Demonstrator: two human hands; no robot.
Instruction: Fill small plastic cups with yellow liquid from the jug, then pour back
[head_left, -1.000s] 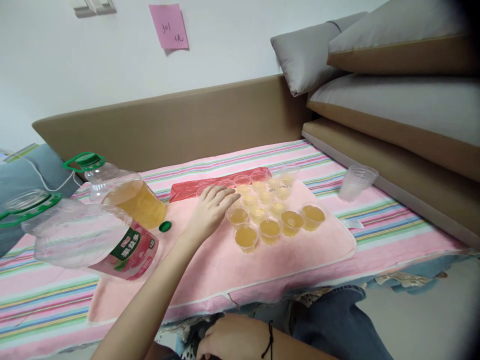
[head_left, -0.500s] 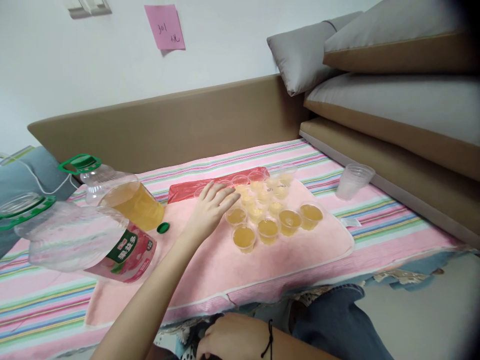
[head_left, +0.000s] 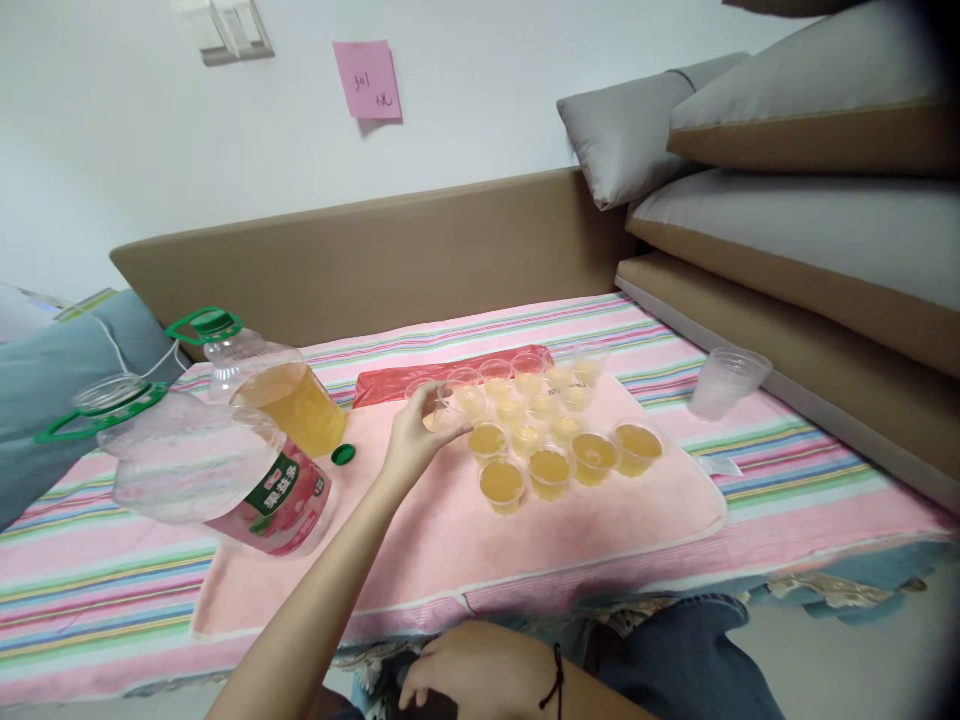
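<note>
My left hand reaches over the pink cloth, thumb and fingers closed around a clear plastic cup at the left side of the group. Several cups of yellow drink stand close together to its right, among them a front cup and a right-hand cup. At the bottom edge, my right hand, with a black cord on its wrist, is curled over a dark object that I cannot make out.
A large labelled bottle and another with yellow drink lean at the left, near a green cap. Red plastic lies behind the cups. Stacked clear cups rest at the right, beside big cushions.
The view has shifted, so the scene sits further right and slightly lower. My left hand's fingers, spread above the cups before, are now closed around a cup. My right hand stays low.
</note>
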